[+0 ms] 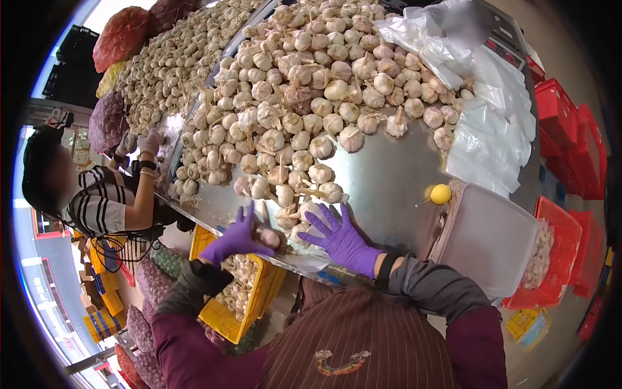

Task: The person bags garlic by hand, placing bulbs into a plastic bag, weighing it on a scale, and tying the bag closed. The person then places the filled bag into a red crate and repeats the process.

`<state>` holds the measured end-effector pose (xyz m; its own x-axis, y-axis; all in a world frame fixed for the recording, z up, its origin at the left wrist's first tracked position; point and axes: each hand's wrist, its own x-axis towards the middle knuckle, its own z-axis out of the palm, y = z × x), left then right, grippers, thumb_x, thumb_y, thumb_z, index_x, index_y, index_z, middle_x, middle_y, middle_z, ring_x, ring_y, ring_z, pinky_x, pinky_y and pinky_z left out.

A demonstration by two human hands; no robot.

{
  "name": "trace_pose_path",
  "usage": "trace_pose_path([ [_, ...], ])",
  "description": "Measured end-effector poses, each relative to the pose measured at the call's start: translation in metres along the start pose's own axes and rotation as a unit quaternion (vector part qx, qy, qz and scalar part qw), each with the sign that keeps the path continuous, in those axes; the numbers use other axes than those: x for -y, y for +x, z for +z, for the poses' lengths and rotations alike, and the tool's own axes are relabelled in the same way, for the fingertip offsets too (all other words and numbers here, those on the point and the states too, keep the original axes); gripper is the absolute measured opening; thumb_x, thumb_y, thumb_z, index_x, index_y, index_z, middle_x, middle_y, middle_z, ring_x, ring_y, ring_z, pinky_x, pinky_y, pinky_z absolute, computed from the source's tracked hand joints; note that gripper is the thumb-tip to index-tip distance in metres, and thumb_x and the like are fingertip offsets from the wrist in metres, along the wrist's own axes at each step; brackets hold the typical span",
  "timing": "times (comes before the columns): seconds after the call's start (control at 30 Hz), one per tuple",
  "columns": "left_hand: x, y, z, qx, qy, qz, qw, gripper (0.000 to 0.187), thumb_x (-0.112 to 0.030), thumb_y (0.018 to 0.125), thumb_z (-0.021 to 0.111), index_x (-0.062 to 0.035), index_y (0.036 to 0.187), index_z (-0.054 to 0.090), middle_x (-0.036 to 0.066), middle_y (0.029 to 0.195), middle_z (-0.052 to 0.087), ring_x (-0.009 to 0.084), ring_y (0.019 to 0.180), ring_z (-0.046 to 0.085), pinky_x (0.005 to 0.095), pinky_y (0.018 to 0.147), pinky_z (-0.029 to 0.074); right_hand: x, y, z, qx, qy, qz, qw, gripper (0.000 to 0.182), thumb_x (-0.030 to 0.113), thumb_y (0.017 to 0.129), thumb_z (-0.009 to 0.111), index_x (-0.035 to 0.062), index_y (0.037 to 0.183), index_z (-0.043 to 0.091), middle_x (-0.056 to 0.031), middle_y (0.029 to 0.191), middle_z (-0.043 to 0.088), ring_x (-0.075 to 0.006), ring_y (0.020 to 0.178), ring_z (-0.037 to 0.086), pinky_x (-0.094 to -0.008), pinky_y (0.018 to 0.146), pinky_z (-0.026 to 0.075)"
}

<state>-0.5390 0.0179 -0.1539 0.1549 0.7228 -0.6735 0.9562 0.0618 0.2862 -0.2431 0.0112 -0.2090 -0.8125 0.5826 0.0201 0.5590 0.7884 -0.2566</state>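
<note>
A big heap of garlic bulbs (pixel 301 71) covers much of the metal table (pixel 402 168), its near end reaching the front edge. My left hand (pixel 236 238), in a purple glove, has its fingers spread beside a garlic bulb (pixel 268 238) close to that edge. My right hand (pixel 343 240), gloved the same way, lies with fingers stretched out over the table. Its fingertips are next to a few bulbs at the near end of the heap; whether they touch is hard to tell. Neither hand is gripping anything.
Clear plastic bags (pixel 489 123) lie at the right, near a yellow ball (pixel 440 194) and a translucent plastic tub (pixel 489 243). Below the table edge stands a yellow crate (pixel 223 321) of garlic. A co-worker (pixel 103 194) handles garlic at the left. Red crates (pixel 557 117) stand right.
</note>
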Motion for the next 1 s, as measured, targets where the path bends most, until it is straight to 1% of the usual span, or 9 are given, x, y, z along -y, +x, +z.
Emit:
trace_pose_path([
  [0.23,-0.121,0.057,0.052,-0.250,-0.067,0.075,0.963,0.115,-0.034,0.052,0.082,0.0063,0.133,0.010,0.027,0.120,0.032,0.0471,0.097,0.046,0.0482,0.078,0.046,-0.074,0.030,-0.019,0.062,-0.061,0.190,0.978,0.063,0.031,0.084,0.046,0.0375,0.139,0.016,-0.0077,0.141,0.024,-0.0218,0.128,0.028,-0.0637,0.091,0.024],
  [0.43,-0.187,0.058,-0.027,-0.337,-0.006,0.181,0.924,0.090,-0.044,0.061,0.076,-0.0079,0.132,0.034,0.026,0.133,0.031,0.0344,0.120,0.036,0.0459,0.094,0.036,-0.120,-0.040,-0.098,-0.323,0.304,0.372,0.815,0.031,0.023,0.088,0.050,0.0110,0.116,0.055,-0.0156,0.114,0.049,-0.0207,0.101,0.050,-0.0319,0.085,0.040],
  [0.47,-0.205,0.057,-0.019,-0.305,-0.216,0.244,0.895,0.086,-0.037,0.066,0.074,-0.0044,0.132,0.032,0.023,0.132,0.033,0.0324,0.120,0.036,0.0428,0.096,0.034,-0.115,-0.052,-0.111,-0.373,0.515,0.392,0.665,0.028,0.023,0.089,0.051,0.0083,0.110,0.060,-0.0130,0.104,0.055,-0.0177,0.093,0.053,-0.0258,0.080,0.042],
  [0.57,-0.267,0.049,-0.004,-0.007,-0.621,0.190,0.760,0.073,-0.023,0.075,0.070,0.0015,0.131,0.030,0.015,0.129,0.040,0.0232,0.117,0.042,0.0339,0.096,0.037,-0.078,-0.068,-0.157,-0.327,0.704,0.390,0.496,0.026,0.022,0.089,0.052,0.0045,0.105,0.062,-0.0041,0.092,0.058,-0.0096,0.081,0.053,-0.0209,0.075,0.043],
  [0.63,-0.286,0.059,0.004,0.149,-0.766,0.174,0.601,0.035,-0.013,0.081,0.063,0.0022,0.112,0.053,0.008,0.100,0.061,0.0141,0.088,0.060,0.0249,0.080,0.047,-0.074,-0.078,-0.153,-0.366,0.686,0.396,0.489,0.024,0.018,0.087,0.055,0.0032,0.105,0.061,-0.0017,0.089,0.060,-0.0068,0.079,0.053,-0.0204,0.072,0.044],
  [0.8,-0.288,0.057,-0.020,0.042,-0.599,0.296,0.743,0.017,-0.007,0.079,0.064,-0.0001,0.095,0.063,0.003,0.086,0.065,0.0097,0.077,0.060,0.0223,0.070,0.048,-0.084,-0.120,-0.160,-0.453,0.572,0.450,0.515,0.024,0.013,0.082,0.062,0.0011,0.103,0.062,-0.0019,0.085,0.061,-0.0074,0.075,0.055,-0.0204,0.068,0.044],
  [0.83,-0.271,0.069,-0.029,-0.125,-0.432,0.327,0.832,0.022,-0.011,0.079,0.063,-0.0013,0.099,0.061,0.005,0.086,0.064,0.0114,0.073,0.059,0.0234,0.063,0.048,-0.088,-0.128,-0.163,-0.486,0.541,0.463,0.507,0.024,0.014,0.082,0.062,0.0007,0.103,0.062,-0.0019,0.087,0.061,-0.0073,0.076,0.055,-0.0203,0.069,0.044],
  [0.9,-0.205,0.116,-0.043,-0.451,-0.275,0.157,0.834,0.029,-0.011,0.078,0.060,-0.0028,0.106,0.056,0.011,0.091,0.060,0.0209,0.074,0.061,0.0313,0.066,0.050,-0.094,-0.146,-0.167,-0.519,0.538,0.463,0.477,0.025,0.016,0.083,0.061,0.0010,0.103,0.062,-0.0018,0.090,0.061,-0.0073,0.078,0.054,-0.0203,0.070,0.044],
  [1.0,-0.156,0.136,-0.058,-0.370,0.002,-0.082,0.925,0.038,-0.028,0.072,0.064,-0.0058,0.101,0.052,0.018,0.091,0.059,0.0328,0.078,0.060,0.0418,0.066,0.048,-0.102,-0.155,-0.161,-0.553,0.566,0.439,0.425,0.027,0.019,0.084,0.061,0.0015,0.105,0.062,-0.0014,0.095,0.060,-0.0077,0.083,0.054,-0.0209,0.071,0.044],
])
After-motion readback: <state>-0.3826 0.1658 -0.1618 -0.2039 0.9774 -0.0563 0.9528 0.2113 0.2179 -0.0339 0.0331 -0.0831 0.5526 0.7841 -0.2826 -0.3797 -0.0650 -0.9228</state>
